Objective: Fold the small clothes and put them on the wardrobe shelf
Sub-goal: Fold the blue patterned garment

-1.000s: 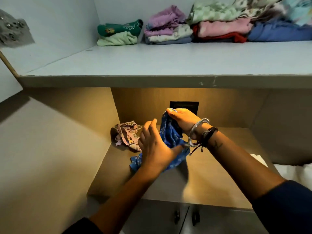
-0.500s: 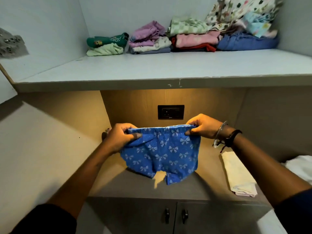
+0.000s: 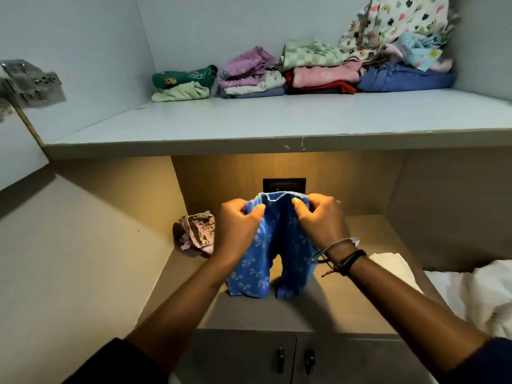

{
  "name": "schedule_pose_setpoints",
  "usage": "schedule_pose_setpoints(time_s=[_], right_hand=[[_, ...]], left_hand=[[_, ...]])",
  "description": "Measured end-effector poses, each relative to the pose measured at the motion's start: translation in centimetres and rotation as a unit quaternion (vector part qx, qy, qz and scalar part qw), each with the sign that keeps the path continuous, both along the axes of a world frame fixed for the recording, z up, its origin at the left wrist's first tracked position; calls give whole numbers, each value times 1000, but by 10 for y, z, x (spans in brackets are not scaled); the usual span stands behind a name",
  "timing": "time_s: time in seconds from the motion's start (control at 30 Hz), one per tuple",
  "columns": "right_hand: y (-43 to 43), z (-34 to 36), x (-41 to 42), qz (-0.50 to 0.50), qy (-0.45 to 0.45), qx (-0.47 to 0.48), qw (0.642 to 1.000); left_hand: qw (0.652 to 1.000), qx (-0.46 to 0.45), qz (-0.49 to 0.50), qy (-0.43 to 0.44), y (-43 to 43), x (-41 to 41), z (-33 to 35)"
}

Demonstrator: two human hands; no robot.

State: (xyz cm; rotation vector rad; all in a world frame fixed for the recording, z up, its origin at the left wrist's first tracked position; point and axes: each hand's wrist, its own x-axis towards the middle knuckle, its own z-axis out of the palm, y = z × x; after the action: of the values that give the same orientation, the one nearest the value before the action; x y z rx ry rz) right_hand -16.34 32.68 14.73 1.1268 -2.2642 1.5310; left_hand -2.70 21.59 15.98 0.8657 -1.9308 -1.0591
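Note:
I hold small blue shorts with a white bow print [image 3: 250, 275] by the waistband, over the lit lower counter [image 3: 327, 309]. My left hand [image 3: 238, 225] grips the left end of the waistband and my right hand [image 3: 321, 217] the right end. The hands are close together, so the cloth bunches in the middle and both legs hang down. A crumpled pink patterned garment [image 3: 198, 234] lies at the counter's back left. The grey wardrobe shelf [image 3: 249, 120] above carries several folded piles along its back wall.
A loose heap of patterned clothes [image 3: 399, 31] fills the shelf's back right corner. A folded cream cloth [image 3: 393, 266] lies on the counter at the right, beside white bedding [image 3: 476, 295]. A black socket plate [image 3: 284, 185] sits on the back panel. Two cabinet doors with handles [image 3: 295, 363] are below.
Half a second ago the shorts were stretched flat between my hands. My hands have now come together, and the waistband bunches between them.

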Motion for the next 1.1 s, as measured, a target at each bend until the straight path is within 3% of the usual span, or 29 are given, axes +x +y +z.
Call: schedule_pose_setpoints(time_s=[0.17,0.37,0.57,0.67,0.73,0.83,0.9,1.1], right_hand=[[-4,-16,39,31,-5,20,999],[5,-28,44,141,-9,65,988],[9,-27,24,235,-82,54,967],[12,-21,18,278,-127,42,951],[16,-12,17,308,-177,19,935],[21,7,16,347,-198,12,917],[24,20,18,378,-197,-5,904],[39,37,18,427,-243,-72,868]], left_hand=[[969,227,-83,58,32,-6,-3],[945,281,-155,71,29,9,-7],[966,166,-192,42,16,20,-12],[987,-70,-139,51,2,31,-15],[964,-199,-169,-48,-7,36,-12],[949,-144,-253,-119,-12,39,6],[950,-87,-289,-81,-9,40,23],[950,-102,-295,-7,18,51,65]])
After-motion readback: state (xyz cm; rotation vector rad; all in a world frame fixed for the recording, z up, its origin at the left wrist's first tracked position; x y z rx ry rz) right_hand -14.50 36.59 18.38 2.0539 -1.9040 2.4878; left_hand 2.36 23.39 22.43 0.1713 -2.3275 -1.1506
